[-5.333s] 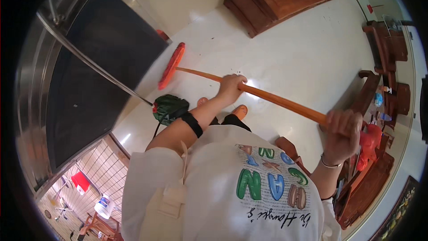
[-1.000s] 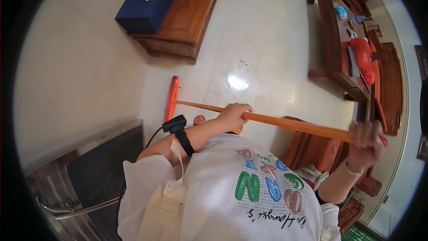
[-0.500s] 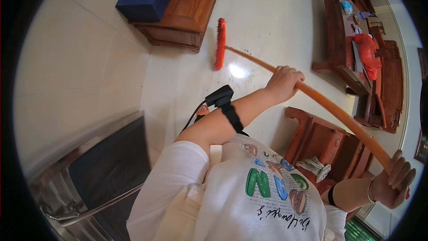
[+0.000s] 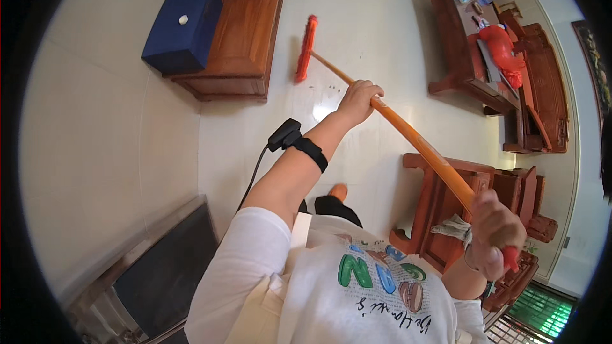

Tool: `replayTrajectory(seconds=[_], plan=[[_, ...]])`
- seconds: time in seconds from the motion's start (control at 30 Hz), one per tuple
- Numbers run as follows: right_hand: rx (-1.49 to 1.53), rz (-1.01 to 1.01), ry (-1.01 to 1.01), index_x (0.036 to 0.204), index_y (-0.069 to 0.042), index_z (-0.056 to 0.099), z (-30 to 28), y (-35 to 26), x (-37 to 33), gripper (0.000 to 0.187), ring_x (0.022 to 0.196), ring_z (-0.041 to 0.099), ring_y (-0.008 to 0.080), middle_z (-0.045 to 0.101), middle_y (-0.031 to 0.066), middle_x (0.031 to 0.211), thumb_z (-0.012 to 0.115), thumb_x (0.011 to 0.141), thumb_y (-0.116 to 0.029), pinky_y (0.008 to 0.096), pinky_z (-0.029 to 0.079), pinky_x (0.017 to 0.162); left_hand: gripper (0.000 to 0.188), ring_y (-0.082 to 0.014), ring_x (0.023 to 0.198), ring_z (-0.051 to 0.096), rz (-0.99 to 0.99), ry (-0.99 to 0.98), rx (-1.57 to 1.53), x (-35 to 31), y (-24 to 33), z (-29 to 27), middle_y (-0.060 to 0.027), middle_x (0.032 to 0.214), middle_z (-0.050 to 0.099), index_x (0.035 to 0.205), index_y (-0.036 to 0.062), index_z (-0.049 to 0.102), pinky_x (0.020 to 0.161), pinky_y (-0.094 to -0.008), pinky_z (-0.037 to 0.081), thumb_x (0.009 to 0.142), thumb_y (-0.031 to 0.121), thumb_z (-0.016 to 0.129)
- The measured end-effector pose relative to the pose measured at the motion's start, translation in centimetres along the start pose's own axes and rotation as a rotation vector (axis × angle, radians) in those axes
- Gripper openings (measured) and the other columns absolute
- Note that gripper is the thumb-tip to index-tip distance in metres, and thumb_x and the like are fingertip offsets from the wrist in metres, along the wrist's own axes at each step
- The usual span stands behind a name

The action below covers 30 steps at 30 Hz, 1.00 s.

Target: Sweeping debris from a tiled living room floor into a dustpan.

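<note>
The left hand point(image 4: 358, 100) grips the broom's orange handle point(image 4: 414, 137) about midway along, fingers point(image 4: 373, 94) wrapped shut around it, arm stretched forward; a black band with a small device point(image 4: 299, 143) sits on that wrist. The right hand point(image 4: 494, 236) is clamped on the red top end of the handle, low and close to the body. The broom head point(image 4: 306, 48) rests on the pale floor point(image 4: 376, 19) well ahead of the left fingers, just beside the low wooden bench point(image 4: 245, 38) that carries a blue cushion point(image 4: 183, 25). A few dark specks lie on the floor between the head and the left fingers. Compared with a second ago, the head has travelled much farther out: then it lay close beside the left hand, near the feet, with the handle almost level across the body; half a second ago it was already reaching outward, and now the handle slopes steeply from the right hand up to the far head. The arms have spread well apart, so this looks like the far end of a reaching stroke, the bristles set beyond the specks. A wooden chair point(image 4: 446, 210) stands just beside the right fingers, and a long desk point(image 4: 459, 19) with red and blue items lies well beyond them.
</note>
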State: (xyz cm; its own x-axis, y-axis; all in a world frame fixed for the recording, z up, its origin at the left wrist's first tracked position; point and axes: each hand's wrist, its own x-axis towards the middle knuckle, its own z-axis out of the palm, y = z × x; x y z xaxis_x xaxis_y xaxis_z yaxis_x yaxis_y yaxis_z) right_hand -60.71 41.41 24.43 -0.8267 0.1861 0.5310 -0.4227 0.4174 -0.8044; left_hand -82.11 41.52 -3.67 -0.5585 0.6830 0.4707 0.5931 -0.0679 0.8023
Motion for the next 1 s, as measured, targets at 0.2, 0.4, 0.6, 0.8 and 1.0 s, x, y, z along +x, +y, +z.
replayTrajectory(seconds=[0.2,0.4,0.6,0.8,1.0], plan=[[-0.032,-0.020,0.305,0.061,-0.014,0.034,-4.8,-6.0,-4.6,0.023,0.046,0.036,0.0106,0.037,-0.0015,0.050,0.052,0.072,-0.020,0.0295,0.032,0.061,0.019,-0.0268,0.072,0.049,0.128,-0.090,0.045,-0.7,7.5,1.1,-0.0066,0.070,0.053,0.078,0.0105,0.055,0.067,-0.0369,0.039,0.063,0.000,0.059],[0.446,0.008,0.582,0.069,-0.011,0.037,-11.3,-8.9,-8.3,0.019,0.055,0.031,0.0110,0.029,-0.0024,0.055,0.055,0.075,-0.011,0.0271,0.025,0.061,0.018,-0.0255,0.072,0.049,0.019,-0.152,0.042,-7.3,14.3,4.7,-0.0058,0.069,0.053,0.079,0.0100,0.056,0.067,-0.0361,0.039,0.064,0.001,0.058],[0.614,0.197,0.566,0.073,-0.011,0.037,-18.1,-9.5,-12.5,0.018,0.056,0.030,0.0110,0.031,-0.0007,0.058,0.053,0.075,-0.005,0.0259,0.024,0.061,0.022,-0.0250,0.070,0.049,-0.172,-0.132,0.028,-14.9,19.9,8.0,-0.0060,0.067,0.052,0.082,0.0091,0.056,0.066,-0.0355,0.039,0.061,0.003,0.062],[0.635,0.245,0.377,0.067,-0.012,0.040,-17.4,-5.3,-14.1,0.017,0.046,0.028,0.0103,0.030,-0.0026,0.050,0.049,0.080,-0.018,0.0271,0.028,0.060,0.029,-0.0282,0.079,0.056,-0.602,-0.508,-0.094,-20.5,20.9,10.5,-0.0135,0.083,0.059,0.098,0.0085,0.052,0.064,-0.0381,0.044,0.070,0.008,0.057],[0.446,0.164,-0.007,0.053,-0.020,0.033,-14.5,-5.1,-13.5,0.031,0.044,0.033,0.0051,0.036,-0.0086,0.048,0.059,0.068,-0.024,0.0229,0.027,0.055,0.027,-0.0283,0.072,0.055,-0.224,-0.130,-0.024,-16.9,12.1,14.0,-0.0145,0.083,0.058,0.101,0.0084,0.054,0.067,-0.0339,0.044,0.074,0.008,0.056]])
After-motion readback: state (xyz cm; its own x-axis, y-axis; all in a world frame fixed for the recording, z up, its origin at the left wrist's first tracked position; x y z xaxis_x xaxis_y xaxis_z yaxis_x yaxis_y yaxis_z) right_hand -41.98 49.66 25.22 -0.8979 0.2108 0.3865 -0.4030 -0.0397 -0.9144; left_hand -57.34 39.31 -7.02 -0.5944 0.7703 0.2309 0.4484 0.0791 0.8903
